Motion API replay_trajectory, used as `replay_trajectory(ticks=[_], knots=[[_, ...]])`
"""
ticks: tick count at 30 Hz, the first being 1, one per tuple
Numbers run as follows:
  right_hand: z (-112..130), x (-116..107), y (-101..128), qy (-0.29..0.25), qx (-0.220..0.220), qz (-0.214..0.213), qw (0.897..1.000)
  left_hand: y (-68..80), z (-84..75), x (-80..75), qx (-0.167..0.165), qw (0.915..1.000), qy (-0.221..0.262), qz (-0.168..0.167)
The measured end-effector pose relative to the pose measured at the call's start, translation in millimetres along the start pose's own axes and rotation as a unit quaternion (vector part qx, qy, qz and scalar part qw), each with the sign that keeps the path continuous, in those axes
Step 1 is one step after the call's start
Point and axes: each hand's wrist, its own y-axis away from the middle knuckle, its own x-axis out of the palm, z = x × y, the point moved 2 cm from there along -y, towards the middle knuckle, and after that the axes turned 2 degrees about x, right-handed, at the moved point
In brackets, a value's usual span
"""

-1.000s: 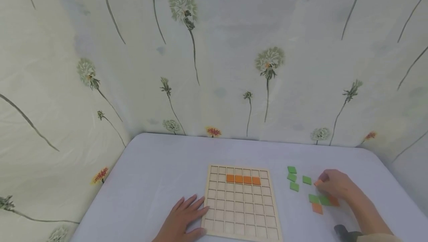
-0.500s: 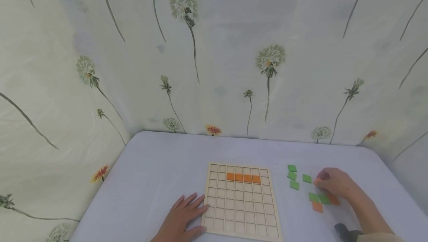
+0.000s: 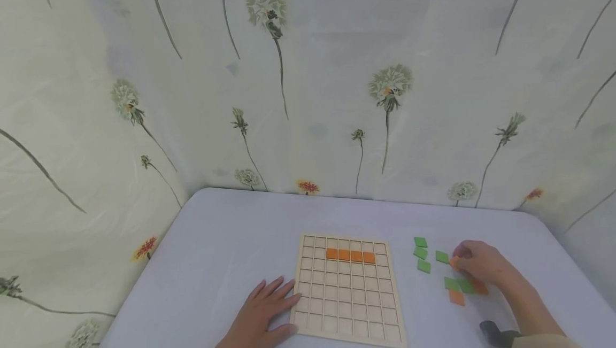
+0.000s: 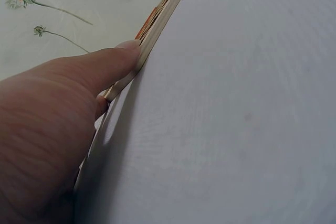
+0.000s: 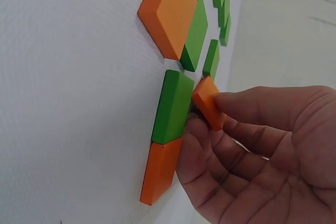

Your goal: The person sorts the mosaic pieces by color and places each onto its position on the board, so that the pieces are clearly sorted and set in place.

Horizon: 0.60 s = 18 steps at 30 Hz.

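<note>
My right hand (image 3: 483, 261) pinches an orange square tile (image 5: 209, 103) between thumb and fingers, right of the board. Close by in the right wrist view lie a green tile (image 5: 172, 107) and an orange tile (image 5: 161, 170) end to end, with another orange tile (image 5: 169, 14) above them. My left hand (image 3: 263, 313) lies with fingers spread at the left edge of a wooden grid board (image 3: 344, 294); its thumb (image 4: 113, 66) touches the board's edge. Four-sided orange tiles (image 3: 344, 254) fill part of one row near the board's far side.
Several green tiles (image 3: 421, 253) lie loose between the board and my right hand. A dark object (image 3: 491, 333) shows beside the right wrist. The white table (image 3: 231, 230) ends at a flower-patterned cloth backdrop (image 3: 317, 70).
The pinched orange tile has shifted and turned slightly in my right fingers, which moved a little to the left. My left hand stays at the board's edge.
</note>
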Motion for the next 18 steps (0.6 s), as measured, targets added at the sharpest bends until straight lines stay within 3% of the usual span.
replay_trajectory(ticks=[18], knots=[[3.1,1.4,1.1,0.01,-0.007,0.0,1.0,0.3,6.2,6.2,-0.003,0.9999,-0.01,-0.004]])
